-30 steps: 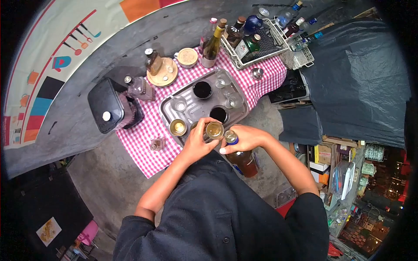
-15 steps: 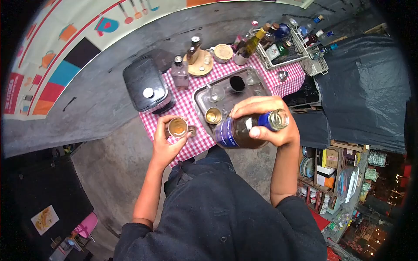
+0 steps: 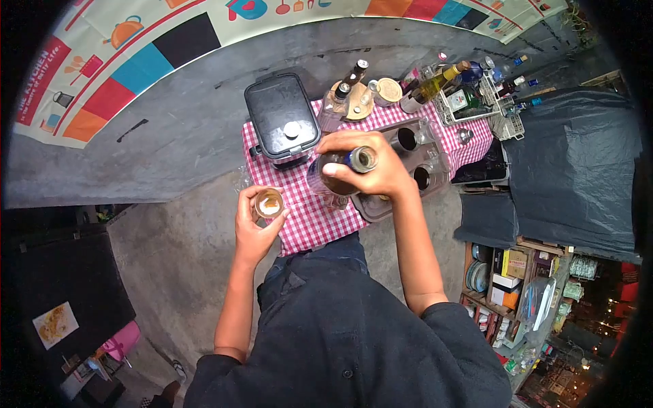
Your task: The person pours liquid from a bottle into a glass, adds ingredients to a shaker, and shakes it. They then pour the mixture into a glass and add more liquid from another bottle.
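Observation:
My left hand (image 3: pixel 253 231) holds a small glass (image 3: pixel 269 202) with amber liquid in it, out over the near left edge of the checked cloth (image 3: pixel 309 217). My right hand (image 3: pixel 371 173) grips an open bottle of brown liquid (image 3: pixel 343 163) with a blue neck label, raised above the cloth next to the metal tray (image 3: pixel 371 207). The bottle's mouth points up toward the camera. The tray carries several glasses, two of them dark inside (image 3: pixel 407 139).
A black lidded appliance (image 3: pixel 281 122) stands at the cloth's far left. Behind it a round wooden board (image 3: pixel 354 109) holds bottles, and a white wire basket (image 3: pixel 469 102) holds more bottles at the far right. Black plastic sheeting (image 3: pixel 571 156) covers the right side; shelves stand below it.
Both hands moved left and farther from the tray. The bottle came upright from a tilt, and the glass moved out to the cloth's left edge. The view swung left.

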Action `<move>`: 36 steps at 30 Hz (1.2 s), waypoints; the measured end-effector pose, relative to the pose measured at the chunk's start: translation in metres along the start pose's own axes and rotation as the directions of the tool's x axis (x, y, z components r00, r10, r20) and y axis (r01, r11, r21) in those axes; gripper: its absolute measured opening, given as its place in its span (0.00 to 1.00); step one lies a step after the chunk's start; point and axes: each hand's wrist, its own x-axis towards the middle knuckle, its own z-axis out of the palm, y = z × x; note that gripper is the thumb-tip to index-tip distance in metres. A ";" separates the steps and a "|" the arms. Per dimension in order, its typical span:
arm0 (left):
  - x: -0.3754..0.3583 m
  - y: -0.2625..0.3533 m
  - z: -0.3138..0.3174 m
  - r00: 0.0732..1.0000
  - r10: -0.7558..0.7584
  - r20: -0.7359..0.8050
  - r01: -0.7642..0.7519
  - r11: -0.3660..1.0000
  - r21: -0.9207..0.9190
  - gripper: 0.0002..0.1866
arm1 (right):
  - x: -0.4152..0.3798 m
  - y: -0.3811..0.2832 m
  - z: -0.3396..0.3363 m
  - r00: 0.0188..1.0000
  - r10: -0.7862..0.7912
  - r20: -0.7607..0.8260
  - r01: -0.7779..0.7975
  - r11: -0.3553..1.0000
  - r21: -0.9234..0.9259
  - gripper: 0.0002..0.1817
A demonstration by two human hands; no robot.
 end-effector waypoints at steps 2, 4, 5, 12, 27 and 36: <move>0.000 -0.004 -0.003 1.000 -0.016 0.001 0.016 1.000 -0.004 0.27 | 0.000 0.015 0.016 0.999 0.044 0.017 -0.044 0.999 0.025 0.16; 0.001 -0.005 -0.004 0.999 -0.047 0.010 0.047 0.999 -0.008 0.27 | -0.004 0.031 0.031 0.994 0.093 0.062 -0.094 0.995 0.016 0.16; 0.002 -0.009 -0.005 0.999 -0.045 0.018 0.045 0.999 -0.002 0.27 | -0.008 0.041 0.040 0.994 0.095 0.056 -0.095 0.995 0.005 0.16; 0.007 -0.021 -0.008 0.998 -0.058 0.033 0.057 0.997 0.043 0.27 | -0.026 0.097 0.080 0.988 0.150 0.032 -0.150 0.989 -0.007 0.18; 0.015 -0.019 -0.006 0.990 -0.125 0.067 0.120 0.990 0.075 0.27 | -0.039 0.120 0.094 0.969 0.240 0.053 -0.235 0.968 -0.089 0.32; 0.013 -0.018 0.013 0.992 -0.079 0.094 0.075 0.996 0.051 0.27 | -0.042 0.123 0.070 0.891 0.371 0.264 -0.308 0.918 -0.251 0.49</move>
